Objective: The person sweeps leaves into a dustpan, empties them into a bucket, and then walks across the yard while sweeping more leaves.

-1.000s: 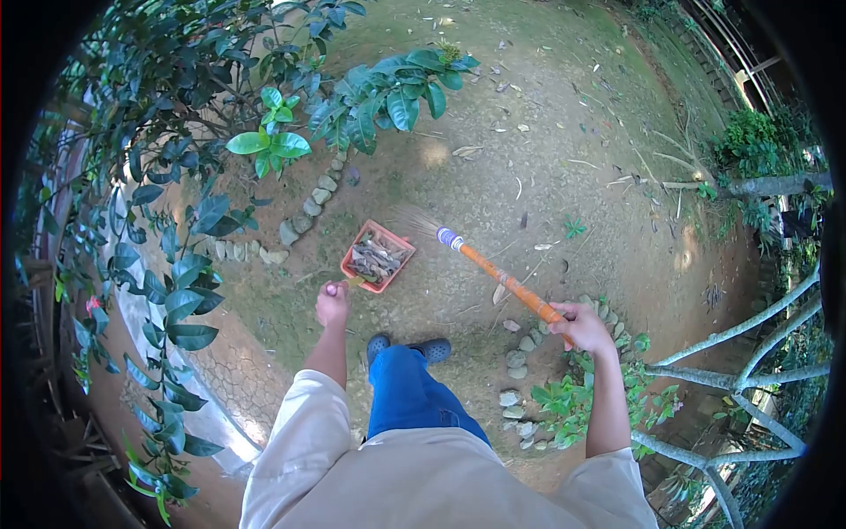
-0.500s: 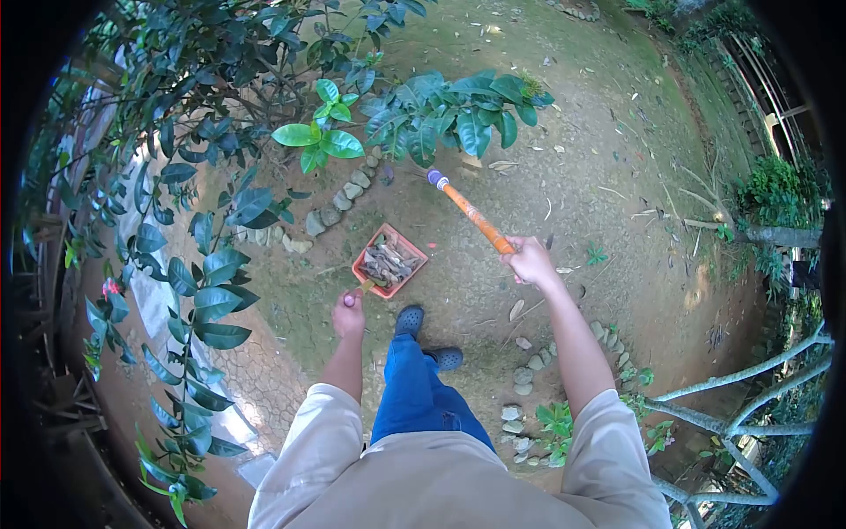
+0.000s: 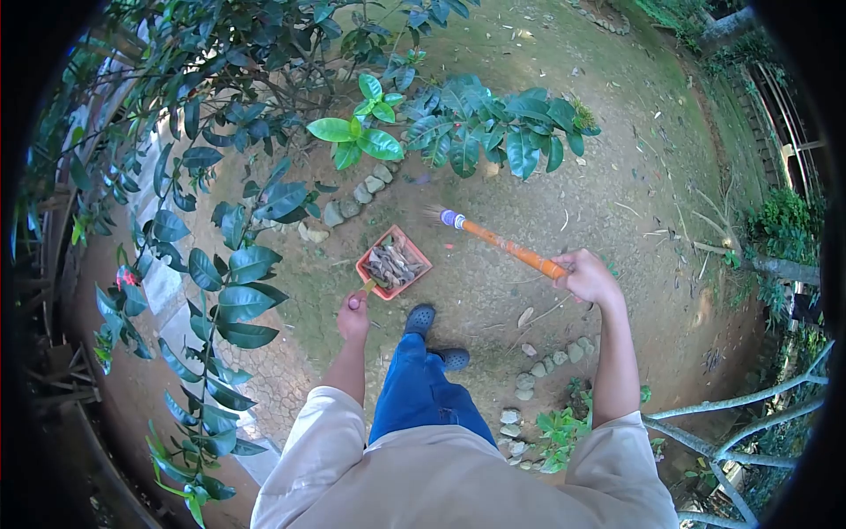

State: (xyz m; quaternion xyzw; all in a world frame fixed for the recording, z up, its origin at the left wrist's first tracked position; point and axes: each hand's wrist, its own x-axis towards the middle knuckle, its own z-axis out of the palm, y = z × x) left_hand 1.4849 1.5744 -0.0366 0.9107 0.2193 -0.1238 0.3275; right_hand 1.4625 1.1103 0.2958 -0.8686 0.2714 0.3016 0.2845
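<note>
My left hand (image 3: pixel 354 317) is closed around the short handle of an orange-pink dustpan (image 3: pixel 365 267), in front of my feet. Dry brown leaves (image 3: pixel 392 264) fill much of the pan. My right hand (image 3: pixel 589 277), off to the right, grips the end of a broom (image 3: pixel 511 248) with an orange handle and a purple-and-white collar. Its thin bristles (image 3: pixel 431 212) point left and look blurred, beyond the pan's upper right corner. A small reddish bit (image 3: pixel 449 247) lies on the soil between pan and broom.
Leafy branches (image 3: pixel 238 300) hang along the left, and a broad-leaved shrub (image 3: pixel 520 123) reaches over the ground ahead. Stones (image 3: pixel 361 192) edge the bed beyond the pan; more stones (image 3: pixel 555 360) curve near my right. Bare pale branches (image 3: pixel 723 454) stick out at lower right.
My right hand has moved right and a little nearer, and the broom now lies flatter, its bristle end lower and closer to the dustpan. My left hand still holds the dustpan.
</note>
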